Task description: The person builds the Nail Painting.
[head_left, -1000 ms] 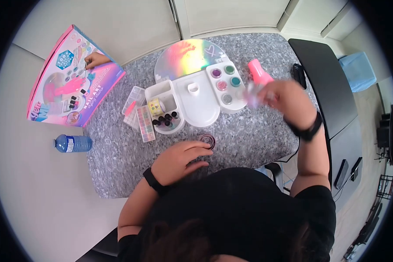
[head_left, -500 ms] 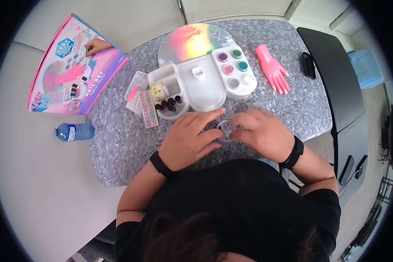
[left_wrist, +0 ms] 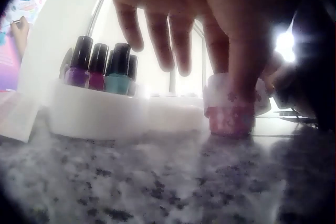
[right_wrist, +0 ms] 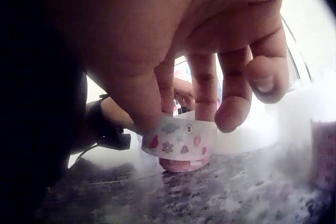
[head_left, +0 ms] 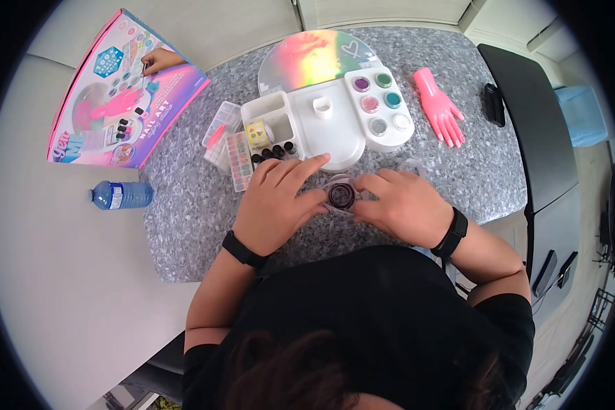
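Note:
A translucent sticker tape roll [right_wrist: 181,139], printed with small flowers and hearts, sits around a smaller pink roll [left_wrist: 231,121] on the table. From above, the inner roll shows as a dark ring within the clear one. My left hand [head_left: 270,205] pinches the sticker tape's left side with thumb and a finger, its other fingers stretched out beyond it. On the opposite side my right hand [head_left: 411,210] pinches the tape between thumb and fingers. The pink roll's lower part shows beneath the tape in both wrist views.
A white nail-art station [head_left: 331,147] with glitter pots and dark-capped polish bottles [left_wrist: 98,66] stands just beyond my hands. A pink model hand [head_left: 439,109] lies right, a water bottle [head_left: 123,195] and printed box [head_left: 119,102] left. Another clear ring [head_left: 413,166] is behind my right hand.
My right hand came from beside the pink model hand to the middle, bringing the clear sticker tape. The tape has moved left from beside the dark ring to around it.

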Motion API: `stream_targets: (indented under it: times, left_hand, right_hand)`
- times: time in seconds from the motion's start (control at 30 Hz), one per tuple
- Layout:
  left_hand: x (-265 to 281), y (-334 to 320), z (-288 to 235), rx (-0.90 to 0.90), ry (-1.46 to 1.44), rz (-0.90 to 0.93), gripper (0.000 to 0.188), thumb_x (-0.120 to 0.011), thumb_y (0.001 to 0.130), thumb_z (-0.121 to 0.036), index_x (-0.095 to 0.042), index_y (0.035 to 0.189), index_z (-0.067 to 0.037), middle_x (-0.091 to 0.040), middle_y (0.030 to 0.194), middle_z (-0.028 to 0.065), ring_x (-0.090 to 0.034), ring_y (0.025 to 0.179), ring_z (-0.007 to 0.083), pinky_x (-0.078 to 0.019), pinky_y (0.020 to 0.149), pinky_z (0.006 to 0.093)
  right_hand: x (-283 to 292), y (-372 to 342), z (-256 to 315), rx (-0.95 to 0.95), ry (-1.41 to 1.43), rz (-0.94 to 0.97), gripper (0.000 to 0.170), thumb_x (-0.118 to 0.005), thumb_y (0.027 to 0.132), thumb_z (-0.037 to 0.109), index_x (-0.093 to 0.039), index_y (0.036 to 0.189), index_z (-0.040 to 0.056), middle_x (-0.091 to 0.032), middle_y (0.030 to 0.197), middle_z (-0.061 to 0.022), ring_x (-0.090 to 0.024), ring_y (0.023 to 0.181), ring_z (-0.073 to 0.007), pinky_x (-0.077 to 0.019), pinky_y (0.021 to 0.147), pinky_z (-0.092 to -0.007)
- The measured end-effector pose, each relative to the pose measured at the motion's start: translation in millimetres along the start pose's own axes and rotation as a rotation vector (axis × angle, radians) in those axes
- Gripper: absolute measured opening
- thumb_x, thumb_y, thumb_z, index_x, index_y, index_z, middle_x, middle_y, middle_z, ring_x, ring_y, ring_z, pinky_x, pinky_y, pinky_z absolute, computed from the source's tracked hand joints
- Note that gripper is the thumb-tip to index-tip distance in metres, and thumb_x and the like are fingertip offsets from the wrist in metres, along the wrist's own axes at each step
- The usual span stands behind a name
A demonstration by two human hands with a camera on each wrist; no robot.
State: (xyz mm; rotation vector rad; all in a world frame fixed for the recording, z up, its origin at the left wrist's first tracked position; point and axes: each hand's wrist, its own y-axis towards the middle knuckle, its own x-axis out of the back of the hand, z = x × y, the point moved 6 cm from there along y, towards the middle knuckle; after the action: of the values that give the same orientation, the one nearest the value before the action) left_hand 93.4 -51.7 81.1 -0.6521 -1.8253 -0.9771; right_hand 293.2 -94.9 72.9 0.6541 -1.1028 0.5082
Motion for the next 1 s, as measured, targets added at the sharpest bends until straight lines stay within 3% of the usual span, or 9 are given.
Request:
stream_targets:
  times: [0.13, 0.33, 0.43, 0.5, 0.67, 0.77, 0.83, 0.87, 1.0]
  left_hand:
    - [-7.8, -2.8, 1.2, -0.007, -0.01, 0.042, 0.026, -0.09, 0.083, -0.029, -0.08, 0.104, -0.017, -0.07, 0.151, 0.0018, -0.067, 0.128, 0.0278, -0.0472, 0.112, 0.0488]
    - [-14.4, -9.4, 2.0, -0.003, 0.023, 0.04, 0.025, -0.091, 0.087, -0.027, -0.081, 0.107, -0.017, -0.078, 0.133, -0.0024, -0.068, 0.13, 0.0209, -0.0445, 0.121, 0.0505]
    - [-15.1, -8.6, 1.9, 0.026, 0.006, 0.04, 0.026, -0.091, 0.089, -0.027, -0.08, 0.111, -0.018, -0.079, 0.126, -0.0036, -0.069, 0.128, 0.0192, -0.0434, 0.123, 0.0512]
    - [-15.3, -9.4, 0.9, 0.008, -0.004, 0.028, 0.028, -0.091, 0.089, -0.028, -0.08, 0.113, -0.018, -0.079, 0.128, -0.0041, -0.07, 0.128, 0.0186, -0.044, 0.124, 0.0523]
    - [-20.9, -4.6, -4.3, -0.023, -0.07, 0.04, 0.03, -0.09, 0.09, -0.029, -0.079, 0.116, -0.018, -0.079, 0.132, -0.0033, -0.07, 0.13, 0.0194, -0.0446, 0.124, 0.0537]
    - [-6.4, 11.4, -20.5, -0.022, -0.091, -0.01, 0.033, -0.091, 0.088, -0.028, -0.078, 0.116, -0.017, -0.075, 0.143, -0.0001, -0.068, 0.134, 0.0232, -0.0445, 0.124, 0.054]
    - [-2.7, 15.7, -24.5, -0.004, -0.12, -0.033, 0.034, -0.091, 0.086, -0.029, -0.078, 0.115, -0.017, -0.072, 0.149, 0.0017, -0.067, 0.136, 0.0253, -0.0442, 0.124, 0.0539]
    - [-3.4, 15.7, -26.6, -0.035, -0.102, -0.028, 0.033, -0.091, 0.084, -0.028, -0.077, 0.112, -0.017, -0.069, 0.153, 0.0029, -0.065, 0.138, 0.0268, -0.044, 0.124, 0.054]
    - [-4.5, 6.1, -17.1, -0.051, 0.015, 0.033, 0.027, -0.091, 0.081, -0.025, -0.076, 0.102, -0.018, -0.067, 0.156, 0.0035, -0.062, 0.143, 0.0271, -0.0431, 0.125, 0.0542]
  right_hand:
    - [-12.2, -0.8, -1.2, -0.037, -0.029, 0.002, 0.011, -0.077, 0.092, 0.024, -0.077, 0.101, 0.017, -0.066, 0.118, -0.0045, -0.071, 0.1, -0.0248, -0.0607, 0.082, -0.0419]
    - [-5.3, -4.9, -2.8, -0.031, 0.046, -0.001, 0.023, -0.082, 0.093, 0.026, -0.073, 0.111, 0.0141, -0.069, 0.124, -0.0054, -0.073, 0.103, -0.0274, -0.0617, 0.083, -0.043]
    - [18.6, -25.0, -12.8, -0.134, 0.043, -0.076, 0.03, -0.083, 0.093, 0.027, -0.07, 0.116, 0.0119, -0.07, 0.123, -0.0076, -0.074, 0.104, -0.031, -0.0619, 0.085, -0.044]
    - [27.6, -44.8, -29.0, -0.439, -0.051, -0.101, 0.029, -0.082, 0.094, 0.025, -0.069, 0.116, 0.0113, -0.07, 0.119, -0.0085, -0.074, 0.104, -0.0333, -0.062, 0.085, -0.0454]
    - [6.1, -66.6, -46.7, -0.573, -0.148, 0.123, 0.022, -0.075, 0.097, 0.018, -0.069, 0.117, 0.0128, -0.069, 0.113, -0.0056, -0.074, 0.1, -0.033, -0.0618, 0.081, -0.0461]
    - [8.0, -51.4, -33.8, -0.443, -0.172, 0.055, 0.021, -0.071, 0.095, 0.015, -0.069, 0.116, 0.0139, -0.067, 0.109, -0.0046, -0.074, 0.099, -0.0302, -0.0611, 0.08, -0.0441]
    - [20.0, -31.1, -6.7, -0.092, -0.06, -0.073, 0.023, -0.068, 0.093, 0.016, -0.07, 0.115, 0.0162, -0.066, 0.106, -0.0031, -0.073, 0.1, -0.0264, -0.0604, 0.079, -0.0413]
    - [21.2, -23.4, 3.7, -0.009, -0.044, -0.083, 0.023, -0.069, 0.092, 0.016, -0.07, 0.116, 0.0179, -0.065, 0.107, -0.0022, -0.072, 0.098, -0.0243, -0.0598, 0.079, -0.0397]
    - [17.1, -11.0, 14.4, 0.046, -0.058, -0.049, 0.025, -0.069, 0.092, 0.017, -0.07, 0.117, 0.0184, -0.065, 0.109, -0.002, -0.071, 0.098, -0.024, -0.0599, 0.081, -0.0393]
